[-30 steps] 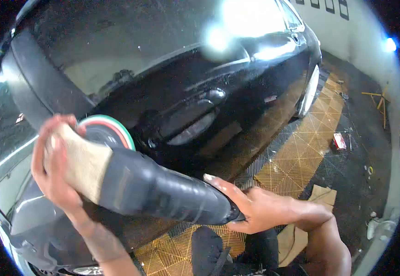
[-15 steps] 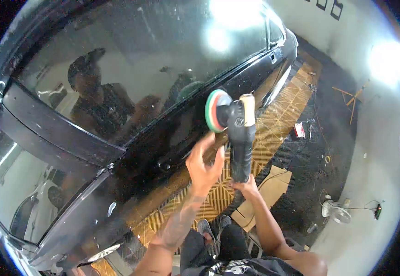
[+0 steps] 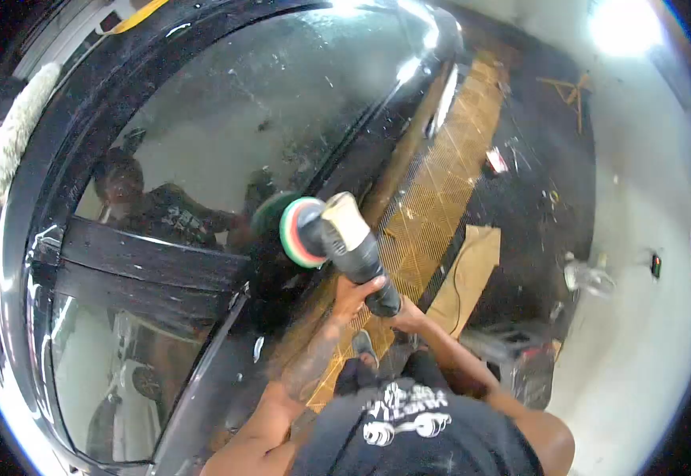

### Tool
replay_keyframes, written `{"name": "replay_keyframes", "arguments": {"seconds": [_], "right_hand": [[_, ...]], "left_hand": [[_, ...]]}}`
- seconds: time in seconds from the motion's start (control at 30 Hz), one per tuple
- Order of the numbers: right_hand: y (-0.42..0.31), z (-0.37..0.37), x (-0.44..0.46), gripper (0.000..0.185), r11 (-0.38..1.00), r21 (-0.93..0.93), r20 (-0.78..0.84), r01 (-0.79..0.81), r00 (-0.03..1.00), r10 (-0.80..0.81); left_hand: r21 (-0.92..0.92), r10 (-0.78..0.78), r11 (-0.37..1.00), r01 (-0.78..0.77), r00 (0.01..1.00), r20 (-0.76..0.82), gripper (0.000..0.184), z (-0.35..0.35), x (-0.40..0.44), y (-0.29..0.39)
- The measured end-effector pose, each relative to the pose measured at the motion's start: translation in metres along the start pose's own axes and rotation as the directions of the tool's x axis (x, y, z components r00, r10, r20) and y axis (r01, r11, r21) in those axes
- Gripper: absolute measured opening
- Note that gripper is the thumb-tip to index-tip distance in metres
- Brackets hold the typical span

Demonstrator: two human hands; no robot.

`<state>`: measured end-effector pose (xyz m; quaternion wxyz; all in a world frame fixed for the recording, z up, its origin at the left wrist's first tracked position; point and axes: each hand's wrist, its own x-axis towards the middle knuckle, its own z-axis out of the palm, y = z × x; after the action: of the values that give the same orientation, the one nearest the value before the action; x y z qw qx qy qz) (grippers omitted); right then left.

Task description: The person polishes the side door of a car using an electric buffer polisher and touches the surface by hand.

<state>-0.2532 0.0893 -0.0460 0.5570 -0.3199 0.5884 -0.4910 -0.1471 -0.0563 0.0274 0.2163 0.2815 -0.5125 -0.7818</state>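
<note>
A black polisher (image 3: 359, 260) with a cream-covered head and a green, red and white pad (image 3: 291, 233) is held in front of me. My left hand (image 3: 353, 293) grips its body just behind the head. Around the rear end of the handle is my right hand (image 3: 408, 316), its fingers partly hidden. The pad faces the dark car's side by the lower edge of the window (image 3: 226, 119); whether it touches the glass or panel I cannot tell. Below the window runs the black door panel (image 3: 270, 297).
Cardboard (image 3: 472, 266) with a cord over it lies on the yellow and black tiled floor (image 3: 448, 174). A grey box (image 3: 524, 369) stands at my right. A fan-like object (image 3: 591, 278) is near the wall. A fluffy white pad (image 3: 21, 127) rests at the upper left.
The polisher has swung left and down toward the car. My left hand, apart from it half a second ago, now grips its body. The view has shifted, showing the roof edge.
</note>
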Motion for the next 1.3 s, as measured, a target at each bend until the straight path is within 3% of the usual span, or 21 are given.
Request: {"name": "replay_keyframes", "arguments": {"seconds": [0.03,0.1,0.13,0.17,0.23,0.27,0.3,0.4,0.47,0.5,0.6,0.7,0.77,0.8,0.9,0.93,1.0,1.03,1.13,1.2,1.3], "right_hand": [[-0.001,0.019,-0.02,0.056,1.0,0.015,-0.024,-0.014,1.0,0.014],[-0.018,0.034,-0.033,0.055,0.987,-0.155,0.014,0.048,0.999,-0.046],[0.03,0.033,-0.025,0.051,0.947,-0.319,-0.019,-0.028,1.0,0.023],[0.035,0.038,-0.03,0.051,0.954,-0.292,-0.026,0.074,0.996,-0.085],[0.036,0.042,-0.038,0.05,0.906,-0.423,-0.13,0.012,0.989,-0.073],[0.034,0.04,-0.034,0.054,0.915,-0.393,-0.149,-0.088,0.988,0.031],[0.031,0.035,-0.03,0.05,0.882,-0.456,-0.195,-0.122,0.98,0.034],[0.047,0.011,-0.002,0.052,0.898,-0.431,-0.288,-0.086,0.956,-0.047],[0.023,-0.008,0.008,0.039,0.857,-0.508,-0.3,-0.08,0.95,-0.089],[0.016,-0.017,0.015,0.039,0.827,-0.53,-0.343,-0.188,0.939,-0.006],[0.051,-0.059,0.057,0.039,0.865,-0.485,-0.431,-0.125,0.895,-0.113],[0.046,-0.11,0.096,0.055,0.874,-0.427,-0.418,-0.231,0.908,0.036],[0.042,-0.139,0.119,0.049,0.903,-0.324,-0.452,-0.283,0.885,0.116],[0.039,-0.157,0.132,0.049,0.903,-0.324,-0.45,-0.282,0.886,0.115],[0.037,-0.214,0.171,0.034,0.952,-0.273,-0.454,-0.135,0.891,-0.004],[0.014,-0.226,0.175,0.031,0.964,-0.216,-0.454,-0.153,0.89,0.039],[-0.032,-0.258,0.186,0.023,0.978,-0.091,-0.42,-0.186,0.898,0.131],[-0.053,-0.27,0.192,0.021,0.983,-0.115,-0.446,-0.143,0.892,0.078],[-0.06,-0.317,0.241,0.022,0.994,0.088,-0.445,-0.06,0.891,0.094],[-0.067,-0.337,0.267,0.02,0.987,0.135,-0.449,-0.086,0.883,0.138],[-0.106,-0.337,0.274,0.02,0.935,0.35,-0.371,0.061,0.925,0.079]], "left_hand": [[-0.052,0.032,0.998,-0.034,0.999,-0.039,0.053,-0.007,-0.031,-0.001],[-0.025,0.07,0.997,-0.072,0.993,-0.098,0.064,-0.03,-0.06,-0.019],[-0.122,0.015,0.992,-0.011,0.999,0.04,0.069,-0.046,-0.07,-0.027],[-0.12,-0.013,0.993,0.019,0.999,0.05,0.069,-0.048,-0.082,-0.026],[-0.024,-0.026,0.999,0.027,0.998,0.056,0.055,-0.042,-0.084,-0.011],[-0.098,-0.089,0.991,0.094,0.995,0.052,0.054,-0.031,-0.083,0.003],[-0.232,-0.073,0.969,0.083,0.996,0.051,0.051,-0.028,-0.076,-0.006],[-0.109,0.066,0.992,-0.062,0.997,0.034,0.053,-0.021,-0.028,-0.023],[-0.002,0.152,0.988,-0.152,0.988,0.018,0.04,-0.009,0.002,-0.018],[-0.01,0.092,0.996,-0.092,0.995,0.027,0.037,-0.004,0.016,-0.013],[0.116,0.024,0.993,-0.031,0.998,0.063,0.036,0.012,0.076,-0.001],[0.033,0.083,0.996,-0.087,0.989,0.124,0.038,0.035,0.146,-0.004],[0.134,-0.054,0.99,0.039,0.992,0.111,0.039,0.045,0.19,-0.012],[0.158,-0.056,0.987,0.037,0.992,0.117,0.048,0.045,0.219,-0.027],[0.222,-0.071,0.974,0.044,0.991,0.112,0.048,0.067,0.297,-0.038],[0.252,-0.109,0.966,0.063,0.979,0.171,0.054,0.068,0.326,-0.048],[0.303,-0.24,0.941,0.152,0.93,0.28,0.058,0.069,0.375,-0.06],[0.321,-0.366,0.909,0.265,0.876,0.313,0.056,0.071,0.392,-0.056],[0.397,-0.673,0.737,0.548,0.655,0.345,0.051,0.09,0.45,-0.034],[0.437,-0.773,0.634,0.638,0.54,0.334,0.048,0.106,0.49,-0.023],[0.462,-0.836,0.548,0.697,0.443,0.323,0.044,0.12,0.526,-0.012]]}}
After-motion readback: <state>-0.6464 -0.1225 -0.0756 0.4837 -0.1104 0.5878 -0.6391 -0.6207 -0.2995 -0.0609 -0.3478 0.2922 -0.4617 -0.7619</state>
